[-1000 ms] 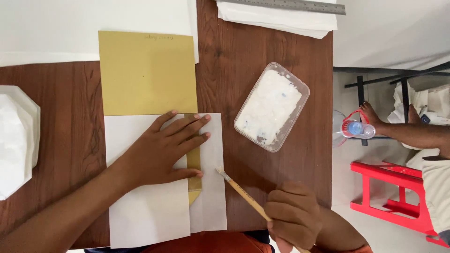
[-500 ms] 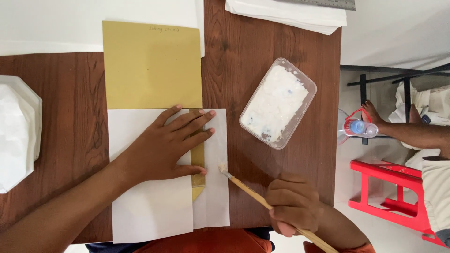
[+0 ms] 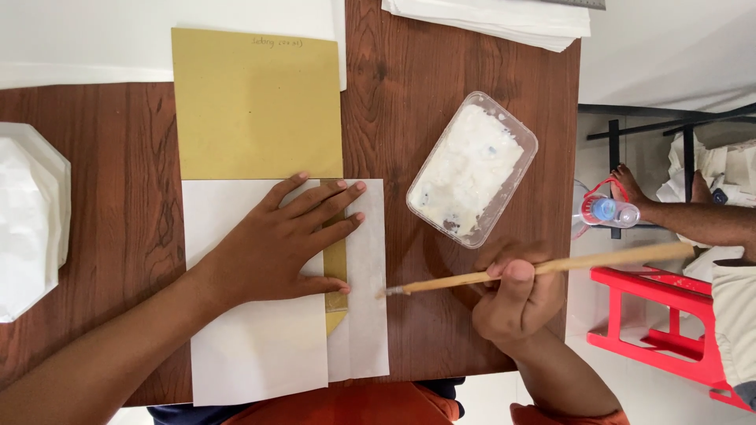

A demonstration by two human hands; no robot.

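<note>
Since a moment ago the right hand (image 3: 520, 295) has swung its brush (image 3: 535, 270) nearly level, bristles at the white sheet's (image 3: 260, 354) right edge. On the wooden surface (image 3: 409, 118), the gold card (image 3: 256, 110) lies beyond the left hand (image 3: 276, 248), whose flat, spread grip presses the sheet. The paste tub (image 3: 472, 169) sits just beyond the right grip, pinched around the brush.

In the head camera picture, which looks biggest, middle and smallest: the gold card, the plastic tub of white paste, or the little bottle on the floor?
1. Gold card, largest.
2. Plastic tub of white paste.
3. Little bottle, smallest, though it sits lower on the floor, farther from the camera, so it may look smaller than it is.
</note>
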